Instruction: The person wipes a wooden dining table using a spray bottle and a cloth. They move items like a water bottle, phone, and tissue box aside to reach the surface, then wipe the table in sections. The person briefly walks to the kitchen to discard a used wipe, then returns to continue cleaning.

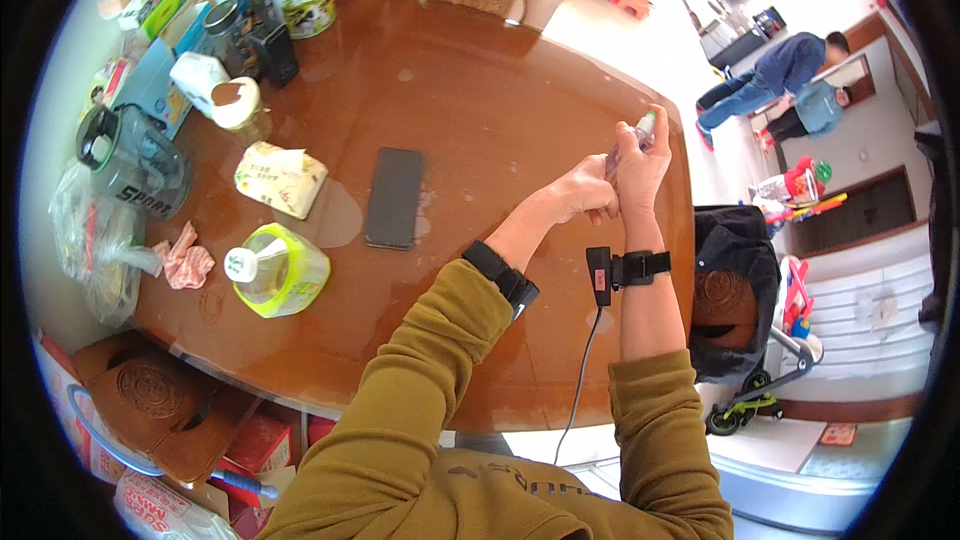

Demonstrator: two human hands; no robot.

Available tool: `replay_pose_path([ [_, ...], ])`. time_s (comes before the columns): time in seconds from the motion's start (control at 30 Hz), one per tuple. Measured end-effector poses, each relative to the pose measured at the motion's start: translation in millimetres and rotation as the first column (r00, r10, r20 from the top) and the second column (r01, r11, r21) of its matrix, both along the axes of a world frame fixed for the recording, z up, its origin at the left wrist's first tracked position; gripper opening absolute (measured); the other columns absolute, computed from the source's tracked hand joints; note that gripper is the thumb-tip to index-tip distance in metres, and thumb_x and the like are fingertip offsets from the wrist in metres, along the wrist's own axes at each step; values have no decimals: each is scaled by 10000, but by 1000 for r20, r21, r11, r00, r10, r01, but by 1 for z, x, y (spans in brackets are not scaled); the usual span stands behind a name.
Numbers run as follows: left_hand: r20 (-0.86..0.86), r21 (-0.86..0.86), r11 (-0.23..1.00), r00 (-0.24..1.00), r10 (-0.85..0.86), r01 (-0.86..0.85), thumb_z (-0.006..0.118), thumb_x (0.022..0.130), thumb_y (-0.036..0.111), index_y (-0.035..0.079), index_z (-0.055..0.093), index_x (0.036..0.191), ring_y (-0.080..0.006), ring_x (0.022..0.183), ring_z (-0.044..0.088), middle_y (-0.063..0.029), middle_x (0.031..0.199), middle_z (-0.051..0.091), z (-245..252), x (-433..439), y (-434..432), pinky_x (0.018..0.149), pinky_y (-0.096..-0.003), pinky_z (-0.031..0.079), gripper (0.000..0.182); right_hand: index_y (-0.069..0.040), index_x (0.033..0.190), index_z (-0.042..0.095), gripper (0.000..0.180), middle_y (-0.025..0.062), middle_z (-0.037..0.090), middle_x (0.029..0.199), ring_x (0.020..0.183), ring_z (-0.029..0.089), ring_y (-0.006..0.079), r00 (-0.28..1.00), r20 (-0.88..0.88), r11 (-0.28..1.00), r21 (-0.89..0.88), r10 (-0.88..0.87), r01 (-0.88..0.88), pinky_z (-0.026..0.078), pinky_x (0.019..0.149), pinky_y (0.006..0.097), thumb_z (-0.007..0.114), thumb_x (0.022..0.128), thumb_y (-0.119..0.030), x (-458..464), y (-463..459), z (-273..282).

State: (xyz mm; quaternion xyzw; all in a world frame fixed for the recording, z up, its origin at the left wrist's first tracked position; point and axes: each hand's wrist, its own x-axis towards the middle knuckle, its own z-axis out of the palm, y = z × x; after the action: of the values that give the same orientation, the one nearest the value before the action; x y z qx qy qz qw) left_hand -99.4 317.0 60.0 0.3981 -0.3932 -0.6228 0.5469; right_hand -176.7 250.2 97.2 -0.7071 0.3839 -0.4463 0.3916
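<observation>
My right hand (643,165) is wrapped around a small bottle (643,126) with a pale green tip, above the table's right side. The index finger reaches up beside that tip. Close against it, my left hand (581,191) has curled fingers at the right palm and wrist. Whether it also grips the bottle's lower part is hidden. A dark smartphone (394,199) lies on the brown wooden table (480,112), left of both hands. Black straps circle both wrists, and a small black device (598,276) with a cable sits by the right one.
Left of the phone are a tissue pack (281,178), a yellow-green bottle (281,270), a crumpled cloth (184,259) and a sports bottle (139,161). Tubs and boxes crowd the far left. A stroller (731,300) stands at the right edge. Several people are farther off.
</observation>
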Motion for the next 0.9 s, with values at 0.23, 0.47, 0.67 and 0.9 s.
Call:
replay_pose_path([
  [0.23, -8, -36, 995, 996, 92, -92, 649, 654, -54, 23, 533, 1072, -148, 637, 575, -57, 846, 590, 5, -57, -42, 463, -254, 462, 441, -80, 1315, 498, 473, 88, 593, 768, 638, 551, 140, 997, -80, 993, -121, 0, -10, 477, 575, 317, 640, 864, -62, -54, -54, -2],
  [0.47, 64, -10, 986, 984, -166, 167, 649, 657, -69, 16, 528, 1096, -153, 620, 578, -71, 849, 589, -7, -164, -98, 449, -263, 454, 464, -74, 1375, 447, 540, 64, 600, 790, 652, 535, 100, 962, 127, 969, 90, -240, 230, 462, 529, 277, 621, 865, -31, -182, -79, -11],
  [0.67, 99, -35, 999, 995, -14, 18, 622, 674, -59, -12, 517, 1095, -148, 565, 539, -78, 793, 577, 3, -193, -137, 437, -269, 439, 436, -109, 1423, 409, 588, 92, 597, 801, 676, 550, 139, 995, 35, 994, 58, -90, 88, 491, 610, 318, 617, 878, -35, -199, -129, -1],
  [0.9, 92, 78, 982, 980, -179, 172, 621, 654, -80, -14, 501, 1130, -143, 548, 510, -60, 744, 542, -11, -222, -150, 453, -261, 416, 495, -84, 1374, 434, 532, 156, 656, 834, 714, 622, 191, 977, -40, 973, 88, -209, 211, 519, 669, 335, 624, 878, -54, -234, -141, -21],
])
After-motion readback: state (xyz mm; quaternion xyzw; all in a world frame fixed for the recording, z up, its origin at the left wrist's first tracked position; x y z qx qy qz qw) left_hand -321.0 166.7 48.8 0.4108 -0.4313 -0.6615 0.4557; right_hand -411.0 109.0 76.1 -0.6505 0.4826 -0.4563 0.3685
